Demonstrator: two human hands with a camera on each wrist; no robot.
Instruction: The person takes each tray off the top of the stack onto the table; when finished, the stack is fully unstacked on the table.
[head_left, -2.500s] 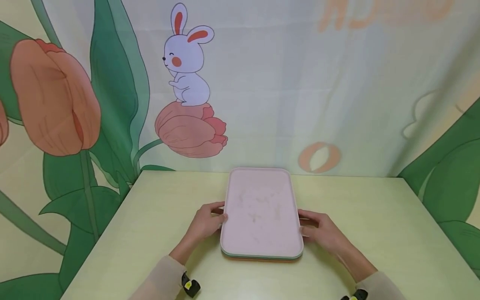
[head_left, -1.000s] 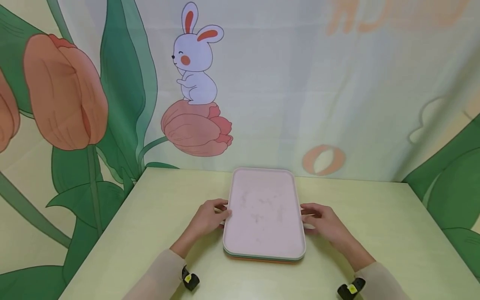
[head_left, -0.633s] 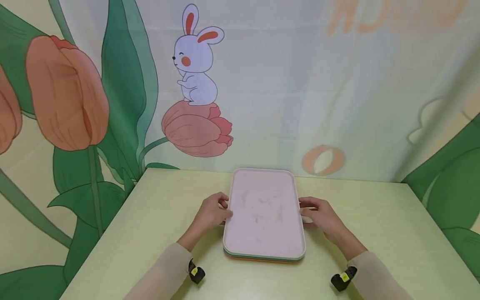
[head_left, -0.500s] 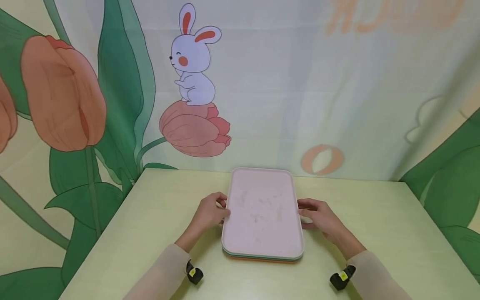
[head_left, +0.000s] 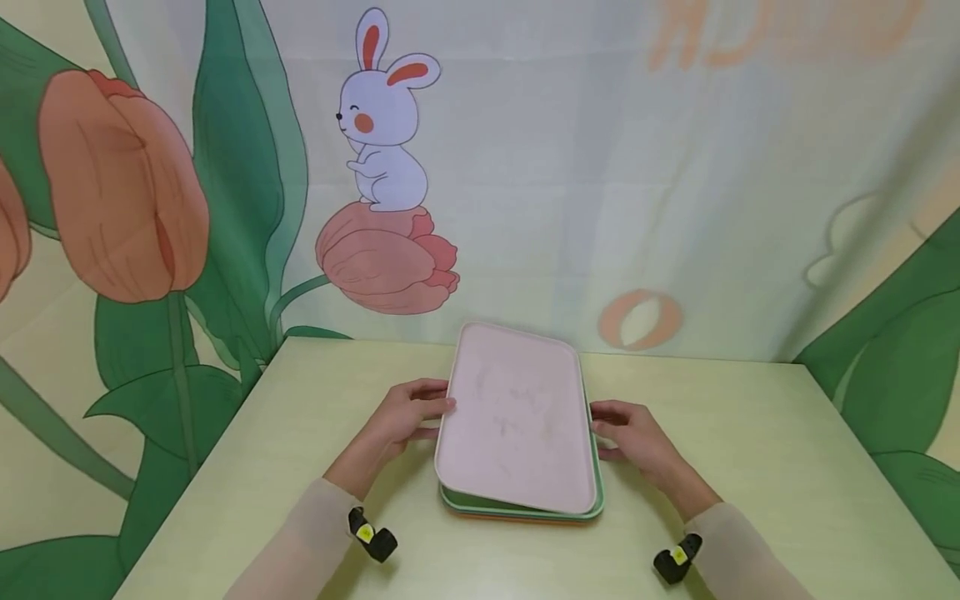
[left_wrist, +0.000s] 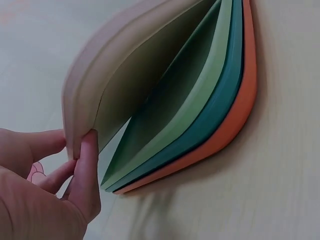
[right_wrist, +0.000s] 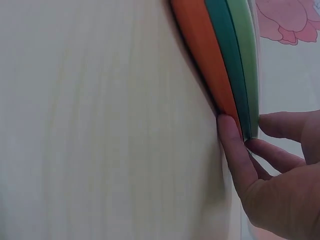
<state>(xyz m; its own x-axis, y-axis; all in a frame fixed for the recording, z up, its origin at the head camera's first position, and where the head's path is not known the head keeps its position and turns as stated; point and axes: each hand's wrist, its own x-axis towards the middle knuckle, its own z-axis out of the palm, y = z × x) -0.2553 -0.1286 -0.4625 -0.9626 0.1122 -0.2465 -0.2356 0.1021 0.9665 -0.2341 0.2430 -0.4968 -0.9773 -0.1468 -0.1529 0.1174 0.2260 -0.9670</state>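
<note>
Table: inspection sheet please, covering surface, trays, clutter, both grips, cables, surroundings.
Surface: pale yellow table, no spills seen.
Job's things: pink tray smudged and tilted, left side raised off the green tray; teal tray under that, orange tray lowest.
Clutter: nothing seen.
Left grip: pinches the pink tray's left edge.
Right grip: holds the lower trays at their right edge.
Cables: nothing seen.
Surroundings: backdrop printed with a rabbit and tulips.
</note>
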